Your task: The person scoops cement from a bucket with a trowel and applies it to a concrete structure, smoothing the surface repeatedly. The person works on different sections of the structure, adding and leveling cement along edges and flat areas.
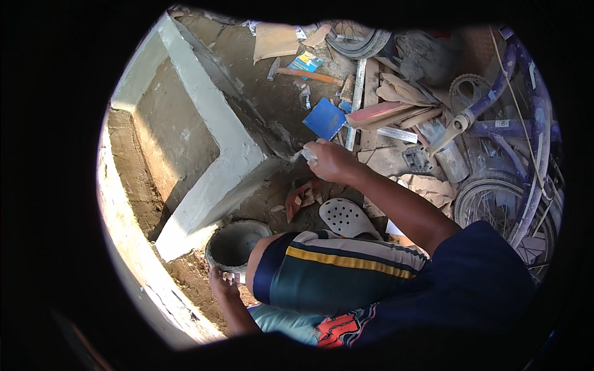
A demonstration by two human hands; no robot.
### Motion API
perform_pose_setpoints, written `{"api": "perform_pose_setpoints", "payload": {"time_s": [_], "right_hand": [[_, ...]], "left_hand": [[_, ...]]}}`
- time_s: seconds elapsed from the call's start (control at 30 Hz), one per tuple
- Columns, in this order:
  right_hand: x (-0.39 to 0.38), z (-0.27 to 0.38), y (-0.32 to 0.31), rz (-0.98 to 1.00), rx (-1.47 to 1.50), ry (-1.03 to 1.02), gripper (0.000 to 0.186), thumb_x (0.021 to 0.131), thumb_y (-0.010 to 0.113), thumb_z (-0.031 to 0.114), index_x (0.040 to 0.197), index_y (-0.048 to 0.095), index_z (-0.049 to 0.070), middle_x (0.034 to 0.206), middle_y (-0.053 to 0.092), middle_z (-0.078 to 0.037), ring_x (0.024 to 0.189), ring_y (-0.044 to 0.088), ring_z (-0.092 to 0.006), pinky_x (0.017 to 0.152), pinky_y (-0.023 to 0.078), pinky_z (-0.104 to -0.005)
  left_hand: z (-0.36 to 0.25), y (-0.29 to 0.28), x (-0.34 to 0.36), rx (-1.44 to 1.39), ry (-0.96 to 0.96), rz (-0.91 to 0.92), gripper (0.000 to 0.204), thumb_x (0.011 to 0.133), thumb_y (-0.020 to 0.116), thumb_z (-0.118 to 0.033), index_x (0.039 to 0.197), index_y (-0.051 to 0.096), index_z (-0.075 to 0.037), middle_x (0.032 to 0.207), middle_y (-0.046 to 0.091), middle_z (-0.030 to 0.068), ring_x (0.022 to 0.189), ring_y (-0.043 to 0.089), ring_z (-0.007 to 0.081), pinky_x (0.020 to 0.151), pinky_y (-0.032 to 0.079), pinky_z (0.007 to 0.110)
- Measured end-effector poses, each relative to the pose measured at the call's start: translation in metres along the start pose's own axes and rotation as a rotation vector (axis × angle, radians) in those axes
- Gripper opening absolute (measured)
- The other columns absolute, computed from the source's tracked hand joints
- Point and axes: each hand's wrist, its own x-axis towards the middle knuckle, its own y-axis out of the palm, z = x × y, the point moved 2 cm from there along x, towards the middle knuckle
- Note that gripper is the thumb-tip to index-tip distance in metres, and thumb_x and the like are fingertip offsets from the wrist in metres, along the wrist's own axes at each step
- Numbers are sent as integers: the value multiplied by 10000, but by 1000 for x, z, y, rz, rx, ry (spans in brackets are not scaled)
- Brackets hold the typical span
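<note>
My right hand point(331, 162) is closed around a small whitish-handled tool point(307, 154). Its thin end reaches toward the outer corner of a low, freshly plastered wall point(238, 148); the exact kind of tool is too small to make out. Smooth grey-white plaster covers the wall's top, which bends at an angle. At the lower left, my left hand point(220, 285) grips the near side of a round grey bucket point(213, 250), coated with dried mortar. My bent knee, in green shorts, partly covers the bucket's right side.
A pale clog point(345, 216) is on my foot below the right arm. Beyond lie a hammer point(309, 75), a blue square piece point(325, 119), cardboard point(275, 42) and loose scraps. A purple bicycle frame point(538, 117) with a wheel point(495, 204) stands at the right.
</note>
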Motion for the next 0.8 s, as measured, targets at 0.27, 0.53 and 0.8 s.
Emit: {"api": "perform_pose_setpoints", "payload": {"time_s": [0.27,0.53,0.8], "right_hand": [[-23,-17,56,-190,99,-45,460,968,678,226,1385,615,41,1278,686,-255,1094,702,-456,954,564,-512],[-47,-61,52,-64,249,233,369,974,658,233,1291,674,43,1152,735,-251,1084,718,-441,923,584,-491],[-2,9,27,-145,338,-89,400,1007,661,237,1314,670,-20,1166,737,-287,1136,709,-440,955,571,-469]], "left_hand": [[2,-2,-14,-18,-7,56,540,1041,602,-491,1518,476,-273,1566,452,39,1215,477,297,972,502,528],[2,-2,-17,-33,1,56,521,1048,601,-468,1506,480,-252,1558,469,24,1214,490,300,968,515,531],[-5,5,-19,-11,-11,11,534,1037,616,-492,1501,482,-262,1516,483,27,1177,485,284,984,492,524]]}}
